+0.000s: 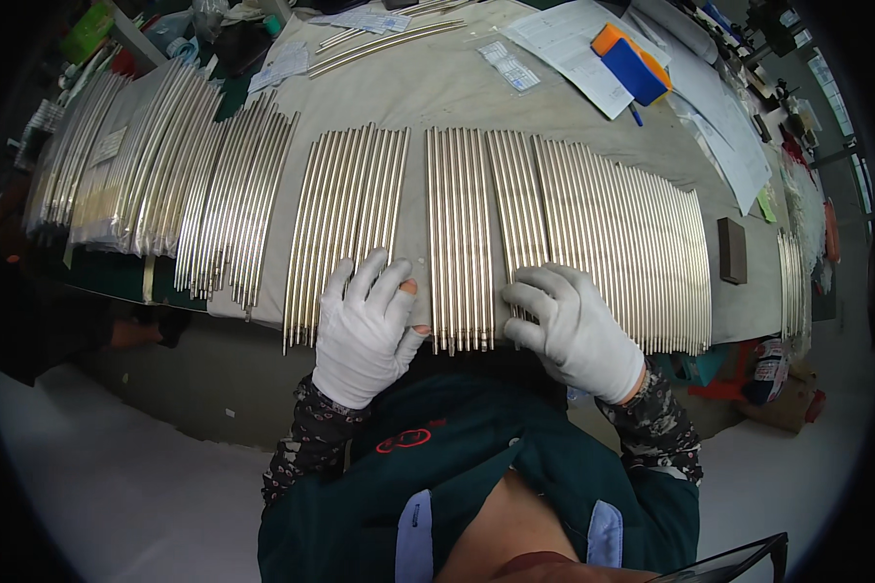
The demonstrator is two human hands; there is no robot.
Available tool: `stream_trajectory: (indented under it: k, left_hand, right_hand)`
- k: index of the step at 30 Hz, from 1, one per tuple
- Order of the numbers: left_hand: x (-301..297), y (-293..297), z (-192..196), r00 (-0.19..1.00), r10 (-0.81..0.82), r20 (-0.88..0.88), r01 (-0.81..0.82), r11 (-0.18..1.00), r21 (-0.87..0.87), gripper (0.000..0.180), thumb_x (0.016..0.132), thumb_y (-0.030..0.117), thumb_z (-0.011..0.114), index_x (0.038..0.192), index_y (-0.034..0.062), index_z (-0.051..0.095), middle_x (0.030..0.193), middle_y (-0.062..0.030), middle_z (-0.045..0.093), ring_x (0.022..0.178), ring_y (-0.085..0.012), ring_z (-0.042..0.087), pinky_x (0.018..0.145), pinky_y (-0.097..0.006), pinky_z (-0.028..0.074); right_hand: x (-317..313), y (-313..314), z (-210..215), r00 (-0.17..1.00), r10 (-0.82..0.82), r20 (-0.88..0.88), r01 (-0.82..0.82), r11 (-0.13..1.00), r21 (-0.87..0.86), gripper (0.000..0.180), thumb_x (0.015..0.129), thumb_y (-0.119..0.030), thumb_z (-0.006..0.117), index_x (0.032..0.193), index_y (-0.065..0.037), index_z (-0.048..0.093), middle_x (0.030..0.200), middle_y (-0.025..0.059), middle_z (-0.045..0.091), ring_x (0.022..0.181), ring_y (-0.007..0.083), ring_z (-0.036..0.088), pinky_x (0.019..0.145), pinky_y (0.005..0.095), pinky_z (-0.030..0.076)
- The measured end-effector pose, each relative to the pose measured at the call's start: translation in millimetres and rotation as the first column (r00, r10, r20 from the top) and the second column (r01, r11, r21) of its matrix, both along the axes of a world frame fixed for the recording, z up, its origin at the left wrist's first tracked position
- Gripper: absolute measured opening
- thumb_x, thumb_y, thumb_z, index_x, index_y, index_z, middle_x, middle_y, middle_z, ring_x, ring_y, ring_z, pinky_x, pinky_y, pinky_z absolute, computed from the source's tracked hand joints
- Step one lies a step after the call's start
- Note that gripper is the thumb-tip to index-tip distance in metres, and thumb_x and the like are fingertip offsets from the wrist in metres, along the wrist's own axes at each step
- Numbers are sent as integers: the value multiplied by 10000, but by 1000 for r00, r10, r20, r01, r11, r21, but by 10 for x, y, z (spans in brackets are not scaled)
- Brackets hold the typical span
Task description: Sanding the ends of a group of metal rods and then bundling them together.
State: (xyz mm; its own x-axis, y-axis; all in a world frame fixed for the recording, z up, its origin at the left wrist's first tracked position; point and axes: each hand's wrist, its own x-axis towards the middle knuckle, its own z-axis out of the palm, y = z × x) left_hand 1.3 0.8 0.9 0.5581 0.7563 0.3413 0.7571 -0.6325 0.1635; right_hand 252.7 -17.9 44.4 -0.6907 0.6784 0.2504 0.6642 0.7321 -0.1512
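Shiny metal rods lie side by side in groups on a grey cloth-covered table. My left hand (365, 330), in a white glove with bare thumb and fingertip showing, rests spread over the near ends of the left rod group (350, 194). A middle rod group (459, 223) lies between my hands, touched by neither as far as I can see. My right hand (572, 325), also white-gloved, lies with fingers apart and slightly bent over the near part of a narrow rod group (518, 199). Beside it spreads a wide rod group (632, 243). Neither hand grips a rod.
More loose rods (243, 194) and plastic-wrapped rod bundles (146, 165) lie at the left. At the far right are papers (574, 49), a blue-and-orange block (632, 66) and a brown block (732, 251). Several rods (389, 44) lie at the back.
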Motion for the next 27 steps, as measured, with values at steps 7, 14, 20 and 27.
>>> stream_trajectory:
  k: [7,14,20,27]
  left_hand:
    - [-3,-2,1,1000,-5,22,6,1000,-17,457,808,395,583,1039,1,578,1183,-102,528,1184,-297,451,1003,-486,308]
    - [-14,-14,-20,1000,5,4,-5,1000,-10,521,935,487,388,1055,12,566,1190,-113,548,1165,-317,482,976,-487,349]
    - [-10,-5,-5,1000,-7,14,8,999,-37,472,874,440,482,1048,12,575,1189,-107,539,1182,-307,464,990,-494,332]
    - [-9,4,10,1000,-15,5,15,999,-48,512,919,482,417,1069,13,559,1190,-111,540,1170,-314,476,976,-501,343]
  right_hand:
    - [-82,24,19,998,33,44,-30,997,-74,257,741,-103,547,994,-79,586,1090,84,548,1081,249,518,957,404,406]
    - [-132,53,8,999,43,-11,-44,998,-48,228,758,-119,535,979,-85,584,1030,77,554,1072,249,518,945,404,414]
    - [-210,58,-1,998,41,57,-34,992,-122,294,710,-82,602,1001,-125,590,1080,60,538,1097,249,512,948,407,407]
    - [-267,107,-53,998,45,-32,-46,998,-39,199,762,-124,535,955,-97,579,1023,77,552,1045,249,526,928,391,424]
